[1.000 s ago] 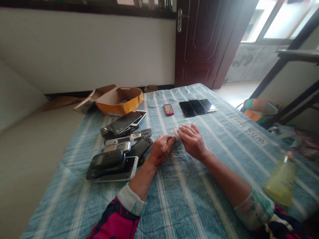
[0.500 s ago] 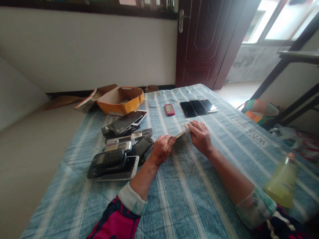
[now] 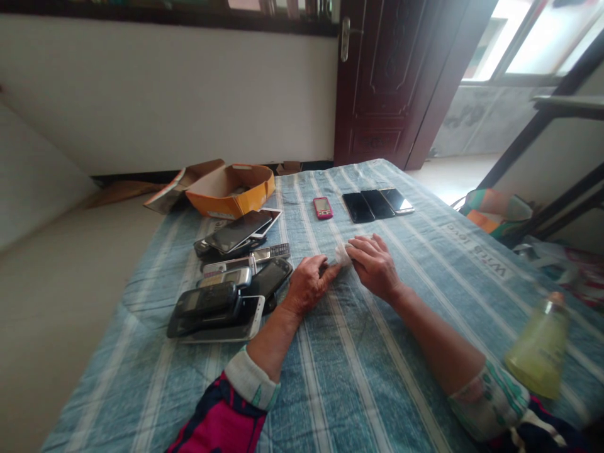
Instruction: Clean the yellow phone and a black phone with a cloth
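Observation:
My left hand (image 3: 309, 283) is closed, thumb stretched toward the right. It grips a thin, flat phone, now almost wholly hidden by the fingers. A crumpled white tissue (image 3: 343, 255) is pinched in my right hand (image 3: 375, 267) and touches the left thumb's tip. Just left of my left hand lies a dark phone (image 3: 271, 280), among a heap of several old phones. Beyond my hands, a pink phone (image 3: 323, 207) rests face up beside a row of three dark phones (image 3: 377, 206).
An open orange cardboard box (image 3: 236, 202) stands at the table's far left. A bottle of yellow liquid (image 3: 540, 352) is near the right edge. A striped blue cloth (image 3: 349, 390) covers the table. Behind it are a wall and a brown door (image 3: 382, 82).
My right hand has moved a little left and down with the tissue. The phone's thin edge, seen between the hands before, is now hidden. The left thumb points more to the right.

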Demonstrator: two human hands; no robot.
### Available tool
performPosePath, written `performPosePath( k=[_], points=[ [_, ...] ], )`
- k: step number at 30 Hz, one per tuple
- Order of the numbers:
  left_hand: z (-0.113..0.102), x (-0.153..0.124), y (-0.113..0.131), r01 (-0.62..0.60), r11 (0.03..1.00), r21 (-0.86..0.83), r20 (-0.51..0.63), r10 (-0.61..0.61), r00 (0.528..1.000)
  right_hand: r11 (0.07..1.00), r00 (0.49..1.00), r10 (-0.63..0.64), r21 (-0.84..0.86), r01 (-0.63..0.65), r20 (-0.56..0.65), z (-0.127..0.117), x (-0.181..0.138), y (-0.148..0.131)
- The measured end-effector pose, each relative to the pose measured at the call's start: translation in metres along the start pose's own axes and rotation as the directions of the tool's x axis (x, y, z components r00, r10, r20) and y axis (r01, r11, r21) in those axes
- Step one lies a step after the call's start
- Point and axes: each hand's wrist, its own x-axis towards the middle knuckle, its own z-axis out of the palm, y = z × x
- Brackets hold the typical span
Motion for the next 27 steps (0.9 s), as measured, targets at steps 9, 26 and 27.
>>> performPosePath(
  k=[9,26,27],
  points=[
    [0.007,0.002,-0.003,-0.070,0.990,0.120,0.005,0.069,0.998,0.999,0.996,-0.038,0.004,0.038,0.078,0.008,-0.008,-0.002],
    [0.005,-0.002,-0.005,0.057,0.998,0.007,-0.117,-0.056,0.992,0.979,0.984,0.025,0.195,-0.060,0.178,0.011,-0.015,0.011],
    [0.005,-0.003,-0.004,0.065,0.998,-0.013,-0.120,-0.066,0.991,0.975,0.984,0.045,0.206,-0.080,0.172,0.011,-0.015,0.013]
  ],
)
